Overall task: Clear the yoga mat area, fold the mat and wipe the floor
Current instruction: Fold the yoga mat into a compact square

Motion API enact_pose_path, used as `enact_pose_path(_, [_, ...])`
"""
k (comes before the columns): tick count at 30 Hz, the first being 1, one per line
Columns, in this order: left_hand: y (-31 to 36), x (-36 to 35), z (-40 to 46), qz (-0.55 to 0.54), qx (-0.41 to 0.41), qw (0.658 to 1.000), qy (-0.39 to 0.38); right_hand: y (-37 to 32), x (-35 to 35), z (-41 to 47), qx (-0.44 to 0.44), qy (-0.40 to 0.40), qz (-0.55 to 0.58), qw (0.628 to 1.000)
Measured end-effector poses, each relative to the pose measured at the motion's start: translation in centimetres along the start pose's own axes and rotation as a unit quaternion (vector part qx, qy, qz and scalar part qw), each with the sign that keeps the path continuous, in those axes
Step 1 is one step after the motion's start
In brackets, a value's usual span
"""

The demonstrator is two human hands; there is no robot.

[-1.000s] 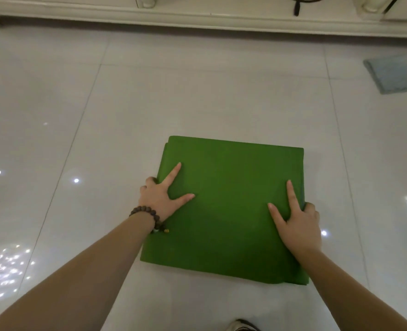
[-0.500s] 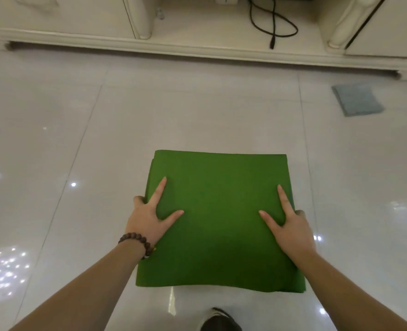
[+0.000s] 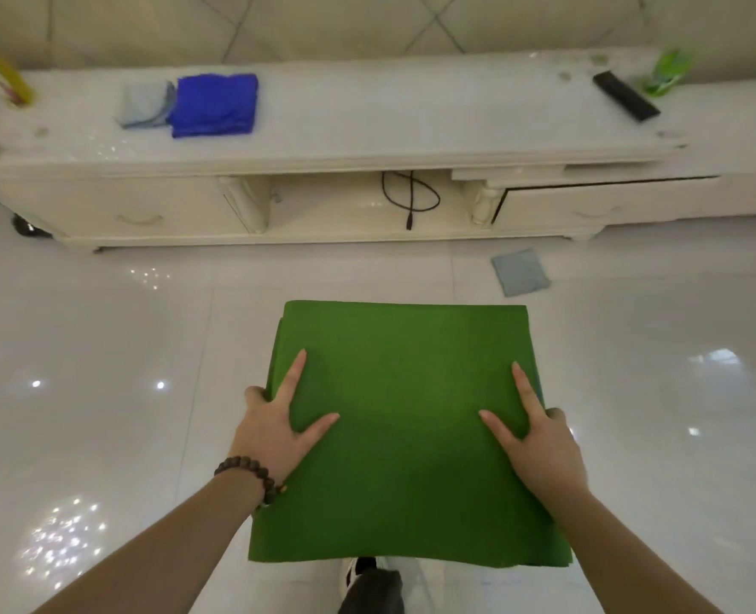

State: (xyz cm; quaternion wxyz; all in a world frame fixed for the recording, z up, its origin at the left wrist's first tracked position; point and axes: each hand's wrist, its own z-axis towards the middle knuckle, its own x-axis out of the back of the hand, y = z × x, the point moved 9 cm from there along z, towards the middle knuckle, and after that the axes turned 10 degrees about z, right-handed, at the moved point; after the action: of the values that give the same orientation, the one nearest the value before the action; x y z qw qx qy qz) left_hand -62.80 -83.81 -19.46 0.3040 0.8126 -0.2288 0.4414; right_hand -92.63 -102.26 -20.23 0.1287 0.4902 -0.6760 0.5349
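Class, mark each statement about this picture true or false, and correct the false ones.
1. Both hands hold the folded green mat. True: left hand, right hand.
2. A grey cloth lies on the floor. True.
3. The blue cloth lies on the floor. False: it lies on the cabinet.
4. The bead bracelet is on the right wrist. False: on the left.
5. A black remote lies on the cabinet. True.

Plain green folded mat (image 3: 407, 436) at centre, glossy white tiled floor (image 3: 101, 392), cream-white cabinet (image 3: 323, 139) at twelve o'clock, bright blue cloth (image 3: 214, 104) and pale grey cloth (image 3: 141, 104) at eleven, grey-blue cloth (image 3: 520, 272) at one, black remote (image 3: 626, 96), dark brown beaded bracelet (image 3: 252, 474) at seven
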Motion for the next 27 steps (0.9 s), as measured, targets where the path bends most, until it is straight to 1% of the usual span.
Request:
enact_pose_path(3, [5.1,5.4,-1.8,-0.004,-0.016,1.000,-0.009,-2.5,7.3,-1.9,-0.008,0.009,0.002,1.000])
enact_pose_path(6, [10.5,9.6,-1.9,0.001,-0.044,0.999,-0.004,-3.9,13.6,-2.5,-0.016,0.041,0.014,0.999])
enact_pose_path(10, [18.4,13.3,-0.5,0.004,-0.079,0.997,0.000,-3.7,21.2,-1.9,-0.033,0.085,0.042,0.995])
enact_pose_path(16, [30.8,14.9,3.2,0.017,-0.118,0.993,-0.006,-0.6,31.4,1.9,-0.058,0.126,0.040,0.990])
enact_pose_path(23, [46.5,15.3,6.7,-0.006,-0.164,0.986,-0.010,4.2,44.1,7.4,-0.090,0.153,0.026,0.984])
enact_pose_path(27, [53.3,15.0,7.8,-0.021,-0.174,0.984,-0.011,6.6,50.0,9.1,-0.092,0.175,0.029,0.980])
